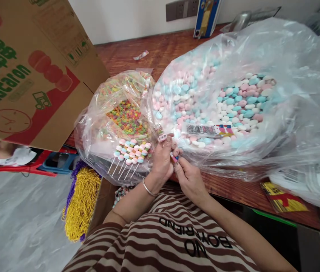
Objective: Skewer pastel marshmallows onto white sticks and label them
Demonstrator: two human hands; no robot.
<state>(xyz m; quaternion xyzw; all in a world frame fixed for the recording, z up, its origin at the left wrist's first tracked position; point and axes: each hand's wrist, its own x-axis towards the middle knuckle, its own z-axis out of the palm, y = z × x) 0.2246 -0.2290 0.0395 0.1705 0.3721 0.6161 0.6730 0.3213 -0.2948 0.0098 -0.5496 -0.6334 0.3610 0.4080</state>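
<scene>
My left hand (162, 158) is closed, with a small printed plastic wrapper (160, 133) sticking out above its thumb. Between my two hands shows a small pink and blue piece (173, 156); whether it is part of that wrapper I cannot tell. My right hand (189, 175) pinches this piece between thumb and finger. Just left of my left hand, several candy skewers (133, 151) of pink, white and blue discs on white sticks lie on a clear bag (91, 141) of colorful ring candies (127, 119). Flat printed wrappers (209, 130) rest on the large bag to the right.
The large clear bag (287, 117) of pastel candies (245, 98) covers much of the wooden table (125, 54). A cardboard box (63, 121) stands at the left. Yellow bead strings (83, 204) hang below it. A blue box (206, 19) stands by the wall.
</scene>
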